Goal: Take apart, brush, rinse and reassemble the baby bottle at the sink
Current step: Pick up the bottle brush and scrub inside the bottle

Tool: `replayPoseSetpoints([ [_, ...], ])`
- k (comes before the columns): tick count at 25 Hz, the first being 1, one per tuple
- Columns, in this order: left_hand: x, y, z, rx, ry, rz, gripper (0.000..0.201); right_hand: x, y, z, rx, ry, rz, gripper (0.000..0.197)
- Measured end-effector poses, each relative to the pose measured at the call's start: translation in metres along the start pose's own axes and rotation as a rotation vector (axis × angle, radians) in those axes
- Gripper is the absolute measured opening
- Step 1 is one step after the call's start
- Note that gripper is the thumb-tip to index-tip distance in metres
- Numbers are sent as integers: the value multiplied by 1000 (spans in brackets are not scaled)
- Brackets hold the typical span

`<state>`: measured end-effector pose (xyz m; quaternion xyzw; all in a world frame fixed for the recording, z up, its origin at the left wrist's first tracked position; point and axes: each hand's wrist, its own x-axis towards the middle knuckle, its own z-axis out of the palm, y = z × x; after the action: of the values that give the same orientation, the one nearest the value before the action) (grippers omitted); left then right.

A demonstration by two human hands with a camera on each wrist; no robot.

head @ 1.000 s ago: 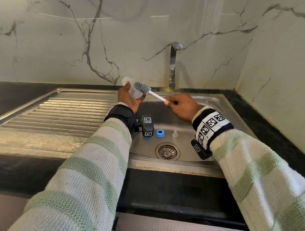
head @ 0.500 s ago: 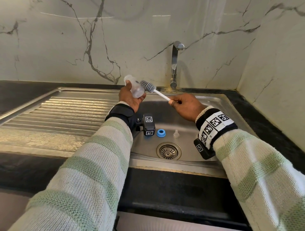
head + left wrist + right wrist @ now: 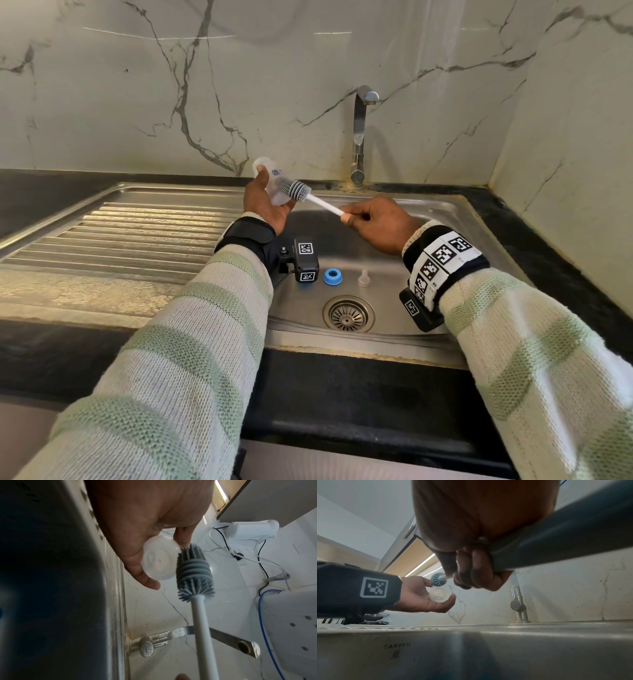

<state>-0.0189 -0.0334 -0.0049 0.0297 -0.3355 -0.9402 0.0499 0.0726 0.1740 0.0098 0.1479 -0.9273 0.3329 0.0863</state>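
My left hand (image 3: 263, 205) grips the clear baby bottle body (image 3: 270, 186) above the sink's back left corner, tilted, its round end facing the left wrist camera (image 3: 159, 563). My right hand (image 3: 373, 222) pinches the white handle (image 3: 325, 205) of the bottle brush. The grey ribbed brush head (image 3: 296, 187) lies against the outside of the bottle (image 3: 439, 595), beside its round end (image 3: 193, 572). On the sink floor stand the blue collar ring (image 3: 332, 277) and the clear nipple (image 3: 364, 278), apart from both hands.
The steel sink (image 3: 428, 212) has a drain strainer (image 3: 347, 313) near its front. A tap (image 3: 359, 137) stands at the back with no water running. A ribbed draining board (image 3: 137, 233) lies to the left. Marble walls close the back and right.
The brush head slid a little right along the bottle and back left. Both hands keep their holds and stay in about the same place.
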Motion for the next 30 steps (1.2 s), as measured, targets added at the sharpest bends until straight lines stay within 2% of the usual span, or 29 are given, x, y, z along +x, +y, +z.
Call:
replayPoseSetpoints([
  [5,0,-2,-1,45,48,-15,43,1,-1,2,7,12,-3,31],
  [7,0,-2,0,14,31,-26,49,0,-3,3,3,-18,-9,31],
  [10,-1,-3,2,35,26,-33,47,1,-3,4,11,20,-4,32],
  [14,2,-1,1,67,86,-1,51,4,3,2,-17,64,27,29],
  [16,4,0,0,55,100,21,53,3,3,1,-30,38,30,29],
  [18,4,1,-2,65,98,30,52,2,2,1,-13,3,22,30],
  [22,4,1,-2,44,61,1,45,3,1,3,7,40,23,31],
  [26,2,1,-2,70,14,-2,26,1,-1,2,-20,-24,1,30],
  [30,0,1,2,112,-13,-26,29,0,2,0,-114,-81,-6,30],
])
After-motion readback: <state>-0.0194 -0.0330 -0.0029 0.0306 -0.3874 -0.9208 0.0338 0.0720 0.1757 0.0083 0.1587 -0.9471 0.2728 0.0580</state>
